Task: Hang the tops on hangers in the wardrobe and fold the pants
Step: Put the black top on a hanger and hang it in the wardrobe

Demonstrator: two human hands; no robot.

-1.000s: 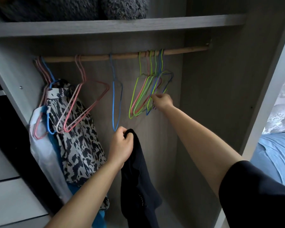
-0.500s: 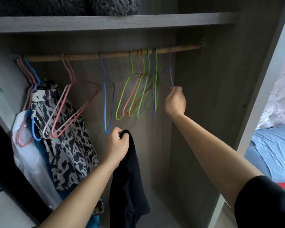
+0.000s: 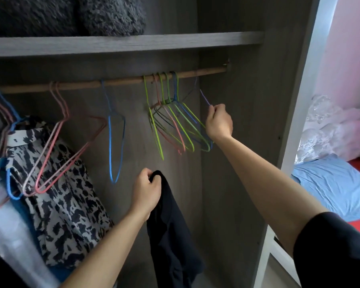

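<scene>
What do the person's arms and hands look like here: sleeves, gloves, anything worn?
Both bare: no gloves, rings or watch visible on the left hand or right hand. Forearms uncovered. The right arm has a black sleeve at the upper arm; no left sleeve shows.

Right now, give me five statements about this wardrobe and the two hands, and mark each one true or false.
1. The left hand grips a black garment. True.
2. The right hand rests on the wooden rail. False: it pinches a thin purple wire hanger below the rail.
3. The black-and-white animal-print top hangs near the rail's left end. True.
4. The black garment is on a hanger. False: it hangs from the left hand alone.
5. The grey wooden shelf above the rail is bare. False: grey fluffy fabric lies on it.
</scene>
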